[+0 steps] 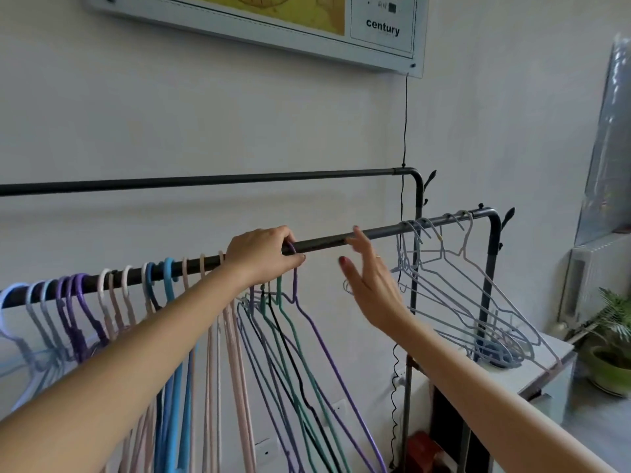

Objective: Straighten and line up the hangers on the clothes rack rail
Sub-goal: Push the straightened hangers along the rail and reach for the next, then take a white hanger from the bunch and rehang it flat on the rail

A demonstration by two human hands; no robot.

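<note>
The left hand [263, 256] was curled over the front rail [324, 241], its fingers and thumb pinching the hook of a purple hanger [316, 331] where the hook sat on the bar. Just under that hand hung a tight bunch of thin hangers, a green hanger [290, 339] and a black hanger [290, 356] among them, their long sides sloping down to the right.

The right hand [370, 285] was a little further along the same rail, fingers straight and spread, holding nothing; its fingertips [356, 233] were at the height of the bar, though contact with the bar could not be told.

To the left of the left hand, the rail carried a row of hooks: pink hangers [235, 353], blue hangers [170, 336], more purple ones and pale lilac hangers [20, 329] toward the edge of the view, unevenly spaced. Beyond the right hand, near the bend of the rail, a group of light blue-grey hangers [478, 302] hung splayed at different angles.

Behind stood a higher back rail [205, 180] with no hangers on the part in view. On the wall above was a framed poster [382, 32] with a thin black cord [405, 121] dropping from its corner. A potted plant [611, 353] stood at the far right.
</note>
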